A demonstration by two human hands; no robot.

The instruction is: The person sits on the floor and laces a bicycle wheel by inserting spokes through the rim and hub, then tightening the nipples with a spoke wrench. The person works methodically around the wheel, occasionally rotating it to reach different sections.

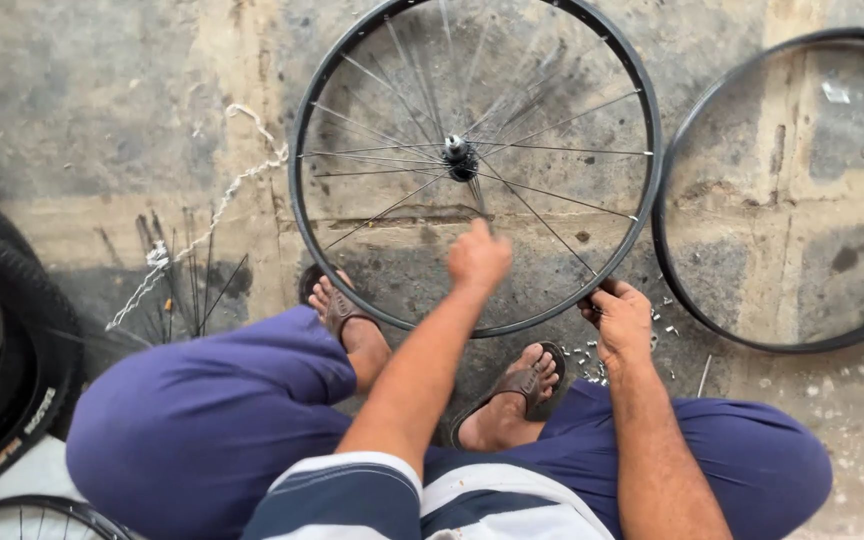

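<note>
A black bicycle wheel rim [642, 130] with thin metal spokes and a central hub [458, 155] lies flat on the concrete floor in front of me. My left hand [477, 255] reaches inside the rim below the hub, fingers pinched at a spoke [479, 200]. My right hand [620, 318] grips the rim's lower right edge. I am seated with my sandalled feet [337, 305] tucked under the near side of the wheel.
A bare black rim [682, 290] lies to the right. Small metal nipples [582, 355] are scattered by my right hand. Loose spokes [192, 280] and a light chain [232, 190] lie at left. Black tyres [22, 300] stack at far left; another spoked wheel [32, 520] shows bottom left.
</note>
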